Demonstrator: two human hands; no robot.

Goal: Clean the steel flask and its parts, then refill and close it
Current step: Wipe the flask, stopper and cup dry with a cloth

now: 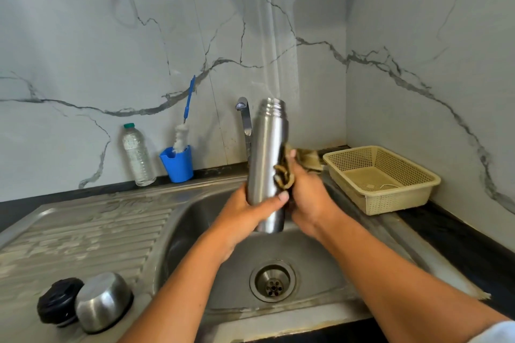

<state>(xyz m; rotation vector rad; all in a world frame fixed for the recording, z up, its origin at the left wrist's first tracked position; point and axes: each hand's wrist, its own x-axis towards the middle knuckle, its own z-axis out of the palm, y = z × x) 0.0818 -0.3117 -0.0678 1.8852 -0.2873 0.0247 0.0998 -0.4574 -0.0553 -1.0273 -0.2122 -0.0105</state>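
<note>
Gripping the steel flask (267,159) low on its body with the left hand (245,214), thumb laid across the front, fingers wrapped behind. Holding it nearly upright, open threaded mouth on top, above the sink (320,259) bowl, with the drain (272,281) below both hands. Pressing a crumpled brownish cloth (282,175) against the flask's side with the right hand (309,200), fingers curled round the cloth, just right of the left thumb.

Behind the hands, close past the flask: the tap (244,114). Well to the left of the left hand and nearer the body, on the ribbed drainboard: the black stopper (57,301) and the steel cap (103,302), mouth down, side by side and touching. Further back on the left hand's side, by the wall: a blue cup (178,167) with a bottle brush (181,138) standing in it, and a clear plastic bottle (138,156) just beside. To the right of the right hand, on the dark tabletop (459,237): a beige mesh basket (390,200).
</note>
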